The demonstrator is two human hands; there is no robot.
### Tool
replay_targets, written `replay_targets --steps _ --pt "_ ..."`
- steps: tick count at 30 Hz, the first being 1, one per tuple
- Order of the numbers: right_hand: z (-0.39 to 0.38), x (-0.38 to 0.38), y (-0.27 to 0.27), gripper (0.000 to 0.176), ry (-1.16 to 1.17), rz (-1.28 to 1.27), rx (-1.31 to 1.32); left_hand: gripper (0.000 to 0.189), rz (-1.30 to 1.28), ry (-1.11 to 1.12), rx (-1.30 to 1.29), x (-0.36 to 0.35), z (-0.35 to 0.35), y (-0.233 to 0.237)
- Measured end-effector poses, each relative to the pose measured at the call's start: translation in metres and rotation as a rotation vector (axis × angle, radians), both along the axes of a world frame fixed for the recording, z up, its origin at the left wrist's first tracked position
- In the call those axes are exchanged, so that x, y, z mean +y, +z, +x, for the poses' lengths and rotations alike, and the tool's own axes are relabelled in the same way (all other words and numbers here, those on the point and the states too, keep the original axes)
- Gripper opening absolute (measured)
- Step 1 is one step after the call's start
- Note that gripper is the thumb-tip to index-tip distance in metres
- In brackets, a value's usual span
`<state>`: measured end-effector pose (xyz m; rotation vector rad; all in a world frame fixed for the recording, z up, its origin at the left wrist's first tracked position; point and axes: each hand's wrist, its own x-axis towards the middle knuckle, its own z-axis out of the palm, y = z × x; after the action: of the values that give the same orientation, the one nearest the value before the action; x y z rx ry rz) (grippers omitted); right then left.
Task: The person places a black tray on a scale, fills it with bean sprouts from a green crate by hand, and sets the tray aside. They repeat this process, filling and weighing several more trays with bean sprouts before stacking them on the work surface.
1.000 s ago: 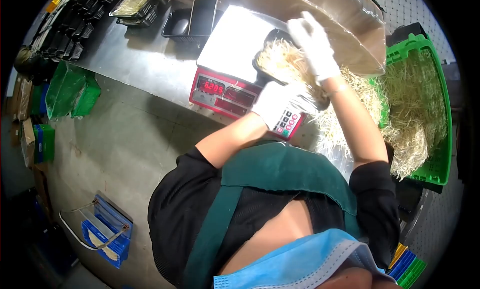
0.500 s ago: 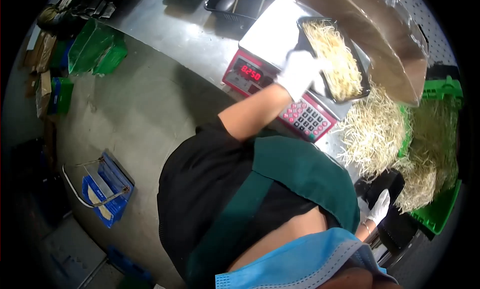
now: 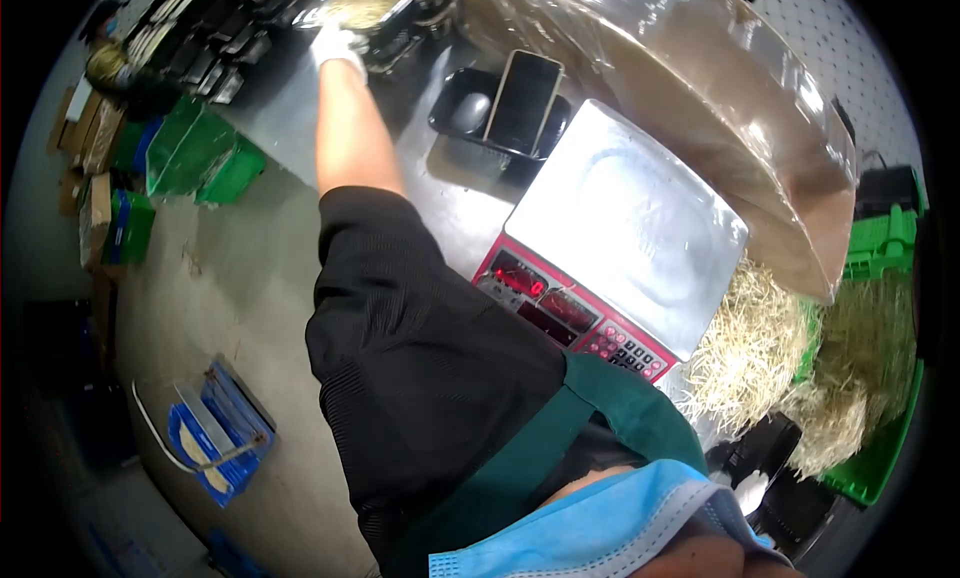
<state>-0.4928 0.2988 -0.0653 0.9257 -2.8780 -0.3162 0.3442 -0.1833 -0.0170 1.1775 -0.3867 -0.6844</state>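
Note:
My left hand (image 3: 340,50), in a white glove, reaches far out at the upper left. It is closed on the near edge of a black tray of pale sprouts (image 3: 365,6), above other filled trays. My right hand (image 3: 752,490), also gloved, is low at the right beside black empty trays (image 3: 765,446); its fingers are too small and partly hidden to make out. Between the hands stands a scale with a bare metal plate (image 3: 630,228) and a red-lit display (image 3: 518,275). A heap of loose sprouts (image 3: 745,348) lies to the right of the scale.
A black tray (image 3: 440,118) holds a phone (image 3: 524,103) and a grey rounded object (image 3: 470,112). Behind the scale stands a large plastic-lined carton (image 3: 700,88). A green crate (image 3: 880,458) with sprouts is at the right. Another person (image 3: 105,63) is at the far upper left.
The sprout tray has gone from the scale to the upper left with my left hand. The view has shifted, and the scale plate is now bare. My right hand is closer to the black trays.

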Motion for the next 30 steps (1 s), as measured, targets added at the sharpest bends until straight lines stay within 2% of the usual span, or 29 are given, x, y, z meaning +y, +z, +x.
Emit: replay_targets --steps 1,2,3,4,5,6,7,8,9,10,11,12,13,14,15,16,17,19,20,21,23,25,26,27,28,30 --pt "0.017 -0.003 0.011 0.043 0.002 -0.022 0.027 0.039 0.105 0.099 0.061 -0.011 0.01 -0.004" --pt "0.024 -0.001 0.011 0.048 0.043 -0.108 0.118 0.054 0.108 0.102 0.065 -0.011 0.011 -0.008" --pt "0.024 0.003 0.011 0.05 0.052 -0.214 0.094 0.06 0.115 0.112 0.108 0.0 -0.005 0.006" --pt "0.027 0.003 0.019 0.048 -0.026 -0.29 0.03 0.055 0.047 0.134 0.086 0.001 0.0 0.002" --pt "0.049 -0.008 0.033 0.046 0.062 -0.514 0.046 0.041 0.053 0.072 -0.241 0.006 0.018 -0.025" --pt "0.054 -0.013 0.042 0.046 0.056 -0.557 0.057 0.037 -0.115 0.272 0.031 0.041 -0.04 0.006" --pt "0.059 -0.019 0.044 0.04 0.042 -0.748 -0.083 0.035 -0.134 0.231 0.06 0.054 -0.045 -0.005" --pt "0.084 -0.039 0.053 0.033 0.226 -0.961 -0.255 0.037 -0.164 0.102 -0.091 0.065 -0.056 -0.016" --pt "0.136 -0.076 0.086 0.026 0.395 -0.855 -0.247 0.039 -0.179 -0.084 -0.219 0.088 -0.103 -0.002" --pt "0.171 -0.098 0.108 0.028 0.59 -0.801 -0.278 0.046 -0.073 -0.275 -0.218 0.112 -0.163 0.022" --pt "0.187 -0.124 0.115 0.034 0.832 -0.726 -0.293 0.058 -0.093 -0.541 -0.165 0.139 -0.216 0.043" --pt "0.212 -0.145 0.125 0.037 1.052 -0.68 -0.313 0.067 -0.038 -0.828 -0.208 0.151 -0.252 0.045" --pt "0.222 -0.159 0.111 0.032 1.197 -0.516 -0.24 0.069 -0.216 -1.032 -0.27 0.168 -0.279 0.029" --pt "0.235 -0.175 0.085 0.029 1.423 -0.586 -0.286 0.069 -0.229 -1.156 -0.116 0.183 -0.299 -0.002" --pt "0.256 -0.18 0.092 0.027 1.496 -0.459 -0.447 0.062 0.02 -1.332 -0.228 0.194 -0.341 0.024" --pt "0.267 -0.18 0.093 0.027 1.499 -0.201 -0.626 0.06 0.042 -1.224 -0.176 0.228 -0.363 0.031" --pt "0.273 -0.183 0.065 0.037 1.654 -0.618 -0.556 0.06 0.154 -1.082 -0.091 0.228 -0.363 0.023" --pt "0.262 -0.183 0.106 0.057 1.646 -0.671 -0.487 0.06 -0.019 -1.116 0.195 0.226 -0.356 0.036" --pt "0.243 -0.181 0.109 0.066 1.542 -0.673 -0.448 0.059 -0.058 -1.057 0.085 0.217 -0.345 0.025" --pt "0.213 -0.183 0.105 0.075 1.444 -0.669 -0.41 0.056 -0.142 -1.085 0.15 0.217 -0.348 0.034" --pt "0.15 -0.199 0.082 0.089 1.242 -0.65 -0.339 0.065 -0.027 -1.004 0.013 0.199 -0.317 0.008" --pt "0.089 -0.223 0.057 0.103 1.082 -0.328 -0.145 0.048 0.099 -0.931 -0.238 0.178 -0.299 -0.011" --pt "0.07 -0.235 0.038 0.106 1.008 -0.19 -0.097 0.049 -0.156 -0.758 -0.522 0.179 -0.314 -0.004" --pt "0.067 -0.244 0.032 0.11 0.932 -0.057 -0.045 0.05 -0.024 -0.576 -0.648 0.19 -0.322 0.012" --pt "0.061 -0.253 0.028 0.11 0.947 -0.065 -0.046 0.05 -0.079 -0.503 -0.68 0.195 -0.326 0.014" --pt "0.055 -0.271 0.017 0.109 0.961 -0.07 -0.331 0.051 -0.115 -0.435 -0.673 0.208 -0.338 0.018"
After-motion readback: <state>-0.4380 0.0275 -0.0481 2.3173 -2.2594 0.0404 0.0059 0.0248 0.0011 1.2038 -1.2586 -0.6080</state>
